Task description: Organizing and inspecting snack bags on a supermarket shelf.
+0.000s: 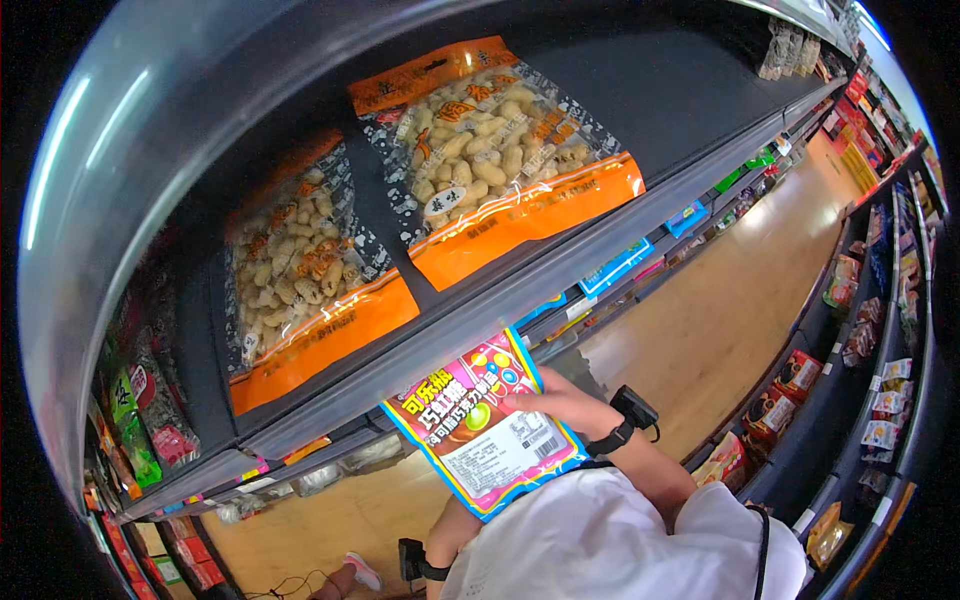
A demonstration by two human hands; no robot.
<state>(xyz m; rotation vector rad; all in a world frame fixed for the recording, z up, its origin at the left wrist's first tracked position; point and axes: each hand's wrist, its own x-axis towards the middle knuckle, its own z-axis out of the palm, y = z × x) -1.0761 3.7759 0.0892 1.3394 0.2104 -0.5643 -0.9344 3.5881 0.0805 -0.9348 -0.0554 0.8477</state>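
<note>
My right hand [559,401] grips the right edge of a colorful candy bag [491,427], its thumb lying on the printed face. The bag has a blue and yellow border, pictures of round candies, and a white panel of small print with a barcode. It is tilted in front of my white shirt, just below the shelf's front edge. My left hand [456,521] reaches behind the bag's lower left edge, with its fingers hidden. On the dark shelf [637,82] above lie two clear and orange bags of peanuts, one on the right [487,157] and one on the left [300,270].
A clear plastic rail [600,225] edges the shelf, with blue packets [619,266] on a lower tier. Green and pink snack packets [135,420] stand at its left end. Across the wooden-look floor [720,315], more shelves hold red packages [787,382]. A shoe [364,571] and cables [289,585] show below.
</note>
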